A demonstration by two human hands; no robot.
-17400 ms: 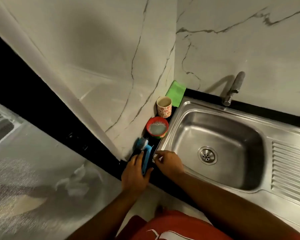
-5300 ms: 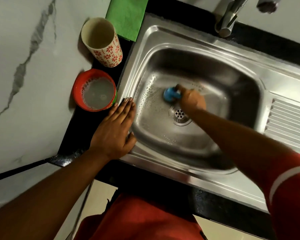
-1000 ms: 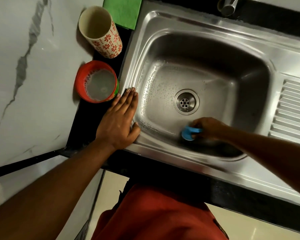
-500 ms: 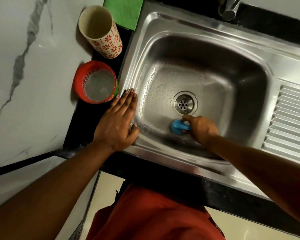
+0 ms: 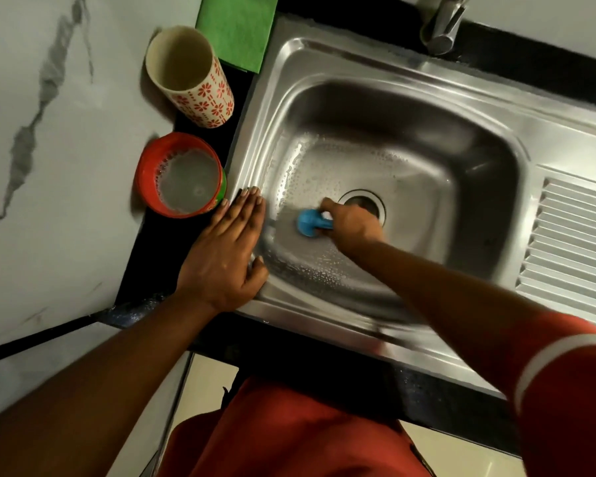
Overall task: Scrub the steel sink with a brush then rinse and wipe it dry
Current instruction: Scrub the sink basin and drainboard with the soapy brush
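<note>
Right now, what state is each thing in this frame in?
Sink: basin wet, soapy droplets on its floor and left wall.
Brush: blue, head down on the basin floor, left of the drain.
Right hand: closed on the brush.
Left hand: flat, open, on the sink's left rim.
Red bowl: holds cloudy soapy liquid.
Patterned cup: upright.
Green cloth: lying flat, unused.
Tap: no water running.

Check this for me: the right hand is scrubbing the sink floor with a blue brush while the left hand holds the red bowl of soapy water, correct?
Not quite. In the head view the left hand lies flat on the sink rim, beside the red bowl but not holding it. The rest stands: the right hand is scrubbing the sink floor with the blue brush.
</note>
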